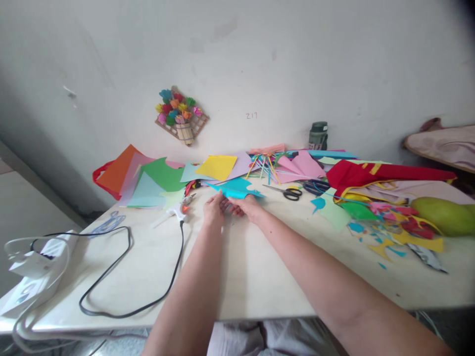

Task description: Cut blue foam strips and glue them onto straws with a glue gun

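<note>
Both of my hands are on a sheet of blue paper [237,187] with a cut, jagged edge, in the middle of the table. My left hand [215,208] pinches its near left edge between thumb and fingers. On its near right edge, my right hand [247,206] has the thumb on top and the fingers curled below. The paper bends a little where I hold it. Just to the right lie black-handled scissors [291,193]. A white glue gun [178,211] rests to the left of my left hand.
Coloured paper sheets [148,180] spread along the wall, with thin paper sticks [264,168] among them. Paper scraps [389,237] and a green fruit [441,216] lie at right. A black cord [128,314] loops across the left side towards a power strip [40,272]. A bottle [318,136] stands behind.
</note>
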`<state>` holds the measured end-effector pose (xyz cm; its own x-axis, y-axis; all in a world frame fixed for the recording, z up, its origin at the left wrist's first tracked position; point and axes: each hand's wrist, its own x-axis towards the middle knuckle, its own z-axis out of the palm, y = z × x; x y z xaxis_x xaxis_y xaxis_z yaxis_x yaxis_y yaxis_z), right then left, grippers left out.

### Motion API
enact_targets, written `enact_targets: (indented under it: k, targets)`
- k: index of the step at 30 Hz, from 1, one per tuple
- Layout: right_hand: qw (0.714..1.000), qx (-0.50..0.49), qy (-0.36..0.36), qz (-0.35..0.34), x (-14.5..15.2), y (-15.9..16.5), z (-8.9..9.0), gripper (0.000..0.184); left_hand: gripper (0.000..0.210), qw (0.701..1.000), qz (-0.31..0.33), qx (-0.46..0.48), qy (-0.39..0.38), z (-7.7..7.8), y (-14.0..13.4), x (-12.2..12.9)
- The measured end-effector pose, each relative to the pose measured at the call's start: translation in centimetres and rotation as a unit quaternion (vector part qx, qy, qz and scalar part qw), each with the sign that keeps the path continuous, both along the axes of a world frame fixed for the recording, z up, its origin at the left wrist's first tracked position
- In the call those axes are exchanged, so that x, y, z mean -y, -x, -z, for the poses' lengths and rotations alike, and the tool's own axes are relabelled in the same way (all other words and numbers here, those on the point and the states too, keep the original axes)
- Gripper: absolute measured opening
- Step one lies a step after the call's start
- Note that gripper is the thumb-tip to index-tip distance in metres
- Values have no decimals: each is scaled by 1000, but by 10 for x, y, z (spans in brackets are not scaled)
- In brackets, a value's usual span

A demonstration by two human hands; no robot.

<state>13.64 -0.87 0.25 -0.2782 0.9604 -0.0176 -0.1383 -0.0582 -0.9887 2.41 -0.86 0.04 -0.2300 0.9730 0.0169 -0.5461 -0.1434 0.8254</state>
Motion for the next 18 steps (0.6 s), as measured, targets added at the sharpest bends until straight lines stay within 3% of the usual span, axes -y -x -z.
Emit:
enact_targets:
  k: [5,9,12,18]
  targets:
    - [999,-26,14,-41,-1,0,-1,28,8,999,-30,14,3,0,4,-2]
    - [992,-100,72,34,-9,-6,-4,34,9,999,-41,-5,14,-2,9,0]
    - [980,-147,96,95,-14,-11,-5,25,10,999,-42,-19,21,-4,11,1]
    - [979,-134,84,128,-11,-12,-8,16,10,998,-46,-8,47,-4,9,0]
